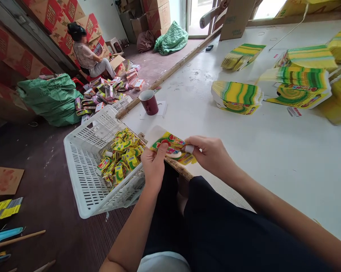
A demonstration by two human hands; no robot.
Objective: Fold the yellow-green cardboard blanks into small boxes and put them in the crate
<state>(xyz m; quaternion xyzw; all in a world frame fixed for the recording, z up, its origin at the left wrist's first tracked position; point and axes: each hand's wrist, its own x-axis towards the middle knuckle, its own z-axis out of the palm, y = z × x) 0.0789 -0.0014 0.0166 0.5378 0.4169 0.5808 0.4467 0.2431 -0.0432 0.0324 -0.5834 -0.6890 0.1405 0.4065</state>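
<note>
Left hand (pixel 154 166), thumb pressed on top, and right hand (pixel 211 151), fingertips pinched at the right end, together held one printed carton (pixel 174 140) over the near edge of the table. Largest in the work area was that white table (pixel 193 121) on the right, then the white basket (pixel 74 177) at its left edge. Far right, several card stacks (pixel 239 94) looked left to do, heaped folded packs (pixel 125 158) in the basket seemed finished, and the held piece appeared midway.
</note>
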